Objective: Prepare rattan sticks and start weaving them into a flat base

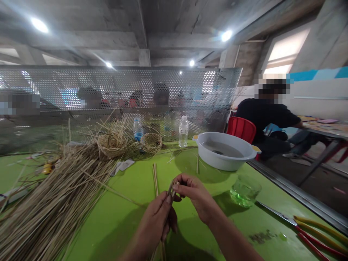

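Observation:
My left hand (163, 214) is closed on a few straw strips (155, 177), which stick out beyond it and show again below it near the bottom edge. Whether some of these strips rest on the green table is hard to tell. My right hand (191, 188) pinches short pale ends at the left hand's fingertips. Fingers cover most of the spot where both hands meet. To the left spreads a large heap of loose straw (62, 188), with a small woven basket (111, 145) at its far end. Another little basket (151, 142) sits to its right.
A white basin (225, 150) of water stands at the back right, near a clear cup (245, 191). Scissors (296, 223) with red and yellow handles lie at right. Two bottles (183, 131) stand before a perforated metal screen (122, 87). A person (268, 116) sits beyond.

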`<control>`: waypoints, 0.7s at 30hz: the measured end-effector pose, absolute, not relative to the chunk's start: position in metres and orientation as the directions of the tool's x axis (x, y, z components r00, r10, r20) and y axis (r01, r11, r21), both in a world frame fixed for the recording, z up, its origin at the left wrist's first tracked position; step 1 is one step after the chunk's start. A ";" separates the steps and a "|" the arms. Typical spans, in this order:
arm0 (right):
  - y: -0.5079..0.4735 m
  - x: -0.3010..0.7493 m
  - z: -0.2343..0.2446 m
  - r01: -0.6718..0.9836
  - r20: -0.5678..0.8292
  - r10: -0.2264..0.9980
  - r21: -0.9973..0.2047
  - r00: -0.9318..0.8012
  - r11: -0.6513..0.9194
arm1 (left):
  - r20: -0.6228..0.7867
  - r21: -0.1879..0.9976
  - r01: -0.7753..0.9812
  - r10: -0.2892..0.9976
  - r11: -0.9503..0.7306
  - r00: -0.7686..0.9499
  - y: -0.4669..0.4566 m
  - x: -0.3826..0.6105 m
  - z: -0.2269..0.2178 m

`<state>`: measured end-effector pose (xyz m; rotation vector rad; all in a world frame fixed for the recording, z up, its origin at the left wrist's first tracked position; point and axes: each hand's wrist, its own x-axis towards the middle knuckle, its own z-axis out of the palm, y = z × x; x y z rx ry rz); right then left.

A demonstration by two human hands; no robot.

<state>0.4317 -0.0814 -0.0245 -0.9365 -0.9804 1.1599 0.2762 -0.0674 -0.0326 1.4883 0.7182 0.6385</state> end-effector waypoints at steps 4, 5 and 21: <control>-0.078 0.430 -0.030 -0.322 0.137 0.981 -0.930 0.140 0.176 | -0.044 0.998 0.069 0.760 -0.001 0.649 -0.068 0.276 -0.035; -0.078 0.430 -0.030 -0.323 0.138 0.980 -0.929 0.144 0.178 | -0.043 0.997 0.072 0.760 -0.005 0.649 -0.068 0.276 -0.035; -0.086 0.434 -0.021 -0.206 0.101 0.983 -0.970 0.153 0.132 | -0.045 0.997 0.082 0.758 -0.012 0.650 -0.070 0.277 -0.032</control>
